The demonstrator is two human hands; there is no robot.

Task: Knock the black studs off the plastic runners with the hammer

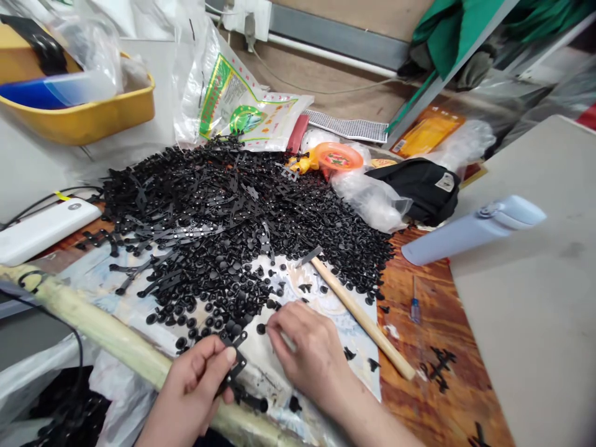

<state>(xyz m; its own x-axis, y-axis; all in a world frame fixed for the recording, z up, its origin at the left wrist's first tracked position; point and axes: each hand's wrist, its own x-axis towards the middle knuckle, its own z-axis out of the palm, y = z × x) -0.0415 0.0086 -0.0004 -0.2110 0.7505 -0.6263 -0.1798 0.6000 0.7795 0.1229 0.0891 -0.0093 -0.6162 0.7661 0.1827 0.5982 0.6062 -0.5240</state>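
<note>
Worktop: orange wood-grain board (433, 292), a printed sheet (316, 292) spread over its near part.
Pile: heap of black plastic parts (223, 230), studs and snap strips mixed, on the sheet and running up to the bags at the back.
Left hand (190, 391): low left, clamped by thumb and fingers on a black plastic strip (237, 366), which hangs down toward the sheet with studs attached.
Right hand (307, 354): just right of the left hand, over the sheet, fingers curled and close together. Cannot tell if the grip holds anything.
Nearest loose part: black stud (261, 329), just left of the right hand's fingertips (274, 323). Contact unclear.
Hammer: wooden handle (361, 316) lies on the sheet just right of the right hand, metal head in the pile's edge.
Near edge: pale bamboo pole (107, 335) runs diagonally under the left hand.
Right side: small blue-handled screwdriver (414, 307) on the worktop, pale blue bottle (475, 230) lying on a grey board (526, 298).
Back: yellow tub (79, 112), white power bank (46, 230), printed plastic bag (233, 93), orange lid (339, 156), black pouch (419, 189).
</note>
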